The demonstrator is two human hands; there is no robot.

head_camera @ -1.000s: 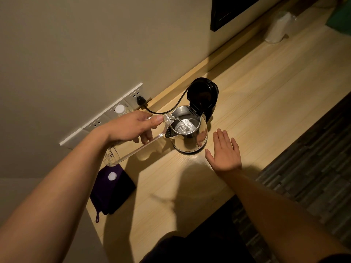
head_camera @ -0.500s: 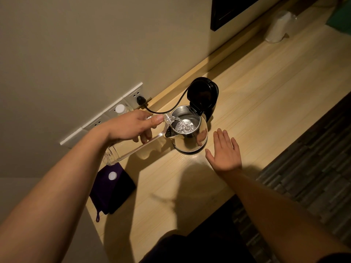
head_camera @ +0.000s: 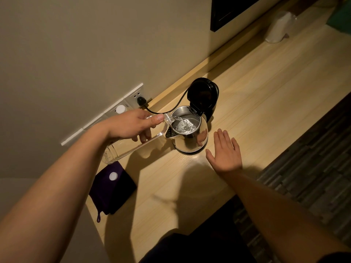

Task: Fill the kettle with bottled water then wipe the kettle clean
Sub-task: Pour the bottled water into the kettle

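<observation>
I am pouring: my left hand point(head_camera: 131, 124) is wrapping around the clear water bottle point(head_camera: 133, 147), fingers curled tight on its upper body, and tilting it so the neck is sitting just over the rim of the steel kettle point(head_camera: 190, 133). A thin stream is running into the open mouth and the water point(head_camera: 185, 125) inside is bubbling where it lands. The kettle is standing on the desk point(head_camera: 266, 95) close to its back edge, by the wall, with its black lid point(head_camera: 203, 95) hinged upright behind the opening and its cord point(head_camera: 171, 107) trailing back to the wall socket point(head_camera: 139, 97).

My right hand point(head_camera: 225, 151) is lying flat on the desk just beside the kettle, fingers spread and holding nothing, not touching the steel as far as I can tell.

So I am judging the filling step to be under way, with little water in the bottle left to go. The purple cloth point(head_camera: 112, 188) is waiting at the left end of the desk near its front edge, with a small white cap point(head_camera: 113, 176) resting on it, well apart from the kettle.

Next I am expecting to right the bottle, set it down clear of the cord, close the lid, then fetch the cloth, keeping drips away from the socket
</observation>
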